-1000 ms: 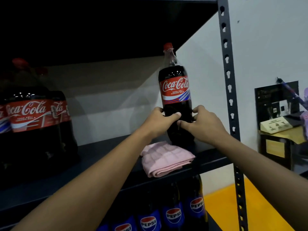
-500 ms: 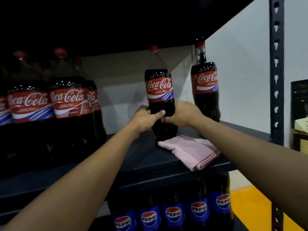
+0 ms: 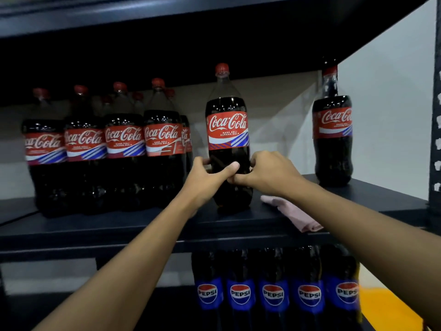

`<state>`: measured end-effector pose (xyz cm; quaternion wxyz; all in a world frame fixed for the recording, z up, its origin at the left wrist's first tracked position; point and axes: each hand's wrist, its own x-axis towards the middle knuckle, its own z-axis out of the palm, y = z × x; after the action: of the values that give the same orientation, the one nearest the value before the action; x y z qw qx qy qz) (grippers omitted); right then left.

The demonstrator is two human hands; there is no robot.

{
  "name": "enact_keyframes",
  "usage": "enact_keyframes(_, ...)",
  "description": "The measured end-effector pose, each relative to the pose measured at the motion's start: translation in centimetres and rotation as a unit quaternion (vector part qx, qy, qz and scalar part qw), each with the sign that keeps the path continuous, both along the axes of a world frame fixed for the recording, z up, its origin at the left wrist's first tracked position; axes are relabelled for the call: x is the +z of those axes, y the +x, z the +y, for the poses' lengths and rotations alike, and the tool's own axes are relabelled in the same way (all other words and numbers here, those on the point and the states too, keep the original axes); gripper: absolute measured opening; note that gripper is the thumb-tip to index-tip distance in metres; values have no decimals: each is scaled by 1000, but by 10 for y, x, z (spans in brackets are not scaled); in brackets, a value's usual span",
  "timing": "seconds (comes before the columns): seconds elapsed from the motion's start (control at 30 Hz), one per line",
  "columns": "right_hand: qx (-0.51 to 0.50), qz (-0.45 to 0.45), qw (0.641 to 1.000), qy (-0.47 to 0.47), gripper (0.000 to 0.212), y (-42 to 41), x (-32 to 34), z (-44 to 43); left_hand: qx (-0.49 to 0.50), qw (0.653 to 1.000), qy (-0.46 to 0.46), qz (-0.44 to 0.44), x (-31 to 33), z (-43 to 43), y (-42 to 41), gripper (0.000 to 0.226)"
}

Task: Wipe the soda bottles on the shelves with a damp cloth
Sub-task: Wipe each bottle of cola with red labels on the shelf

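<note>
A large Coca-Cola bottle point(image 3: 228, 130) stands upright on the dark shelf point(image 3: 143, 225), near the middle. My left hand point(image 3: 207, 175) and my right hand point(image 3: 269, 173) both grip its lower body, thumbs meeting in front. A folded pink cloth point(image 3: 296, 215) lies on the shelf just right of the bottle, partly hidden under my right forearm. Neither hand touches the cloth.
A row of several Coca-Cola bottles point(image 3: 124, 149) stands to the left, close to the held one. A single Coca-Cola bottle point(image 3: 333, 139) stands at the far right by the metal upright point(image 3: 435, 139). Pepsi bottles point(image 3: 274, 292) fill the shelf below.
Both hands have carried the bottle leftward along the shelf, away from the lone right bottle and toward the left row. The cloth has stayed in place.
</note>
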<state>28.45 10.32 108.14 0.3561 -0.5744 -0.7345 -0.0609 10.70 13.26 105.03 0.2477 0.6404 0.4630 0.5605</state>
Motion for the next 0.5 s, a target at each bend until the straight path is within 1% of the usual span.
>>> enact_keyframes(0.07, 13, -4, 1000, 16, 55, 1, -3, -12, -5, 1000, 6, -22, -4, -17, -1, 84)
enact_keyframes(0.13, 42, 7, 999, 16, 49, 4, -5, -21, -1, 999, 18, -39, -8, -26, -2, 72)
enact_keyframes(0.2, 97, 41, 994, -28, 43, 15, -5, -29, -4, 999, 27, -46, -9, -39, -3, 75)
enact_keyframes(0.27, 137, 43, 984, -101, 43, 31, -3, -35, -9, 998, 30, -47, -9, -49, -3, 79)
enact_keyframes(0.33, 127, -11, 978, -165, 49, 44, -5, -35, -13, 999, 30, -39, -7, -57, -2, 71)
enact_keyframes(0.4, 81, -72, 970, -216, 68, 50, -13, -31, -18, 999, 27, -43, -7, -61, 0, 69)
enact_keyframes(0.43, 62, -93, 965, -239, 73, 51, -18, -29, -19, 999, 24, -42, -6, -62, 0, 71)
enact_keyframes(0.5, 41, -116, 959, -254, 67, 52, -27, -23, -21, 998, 20, -47, -6, -64, 1, 76)
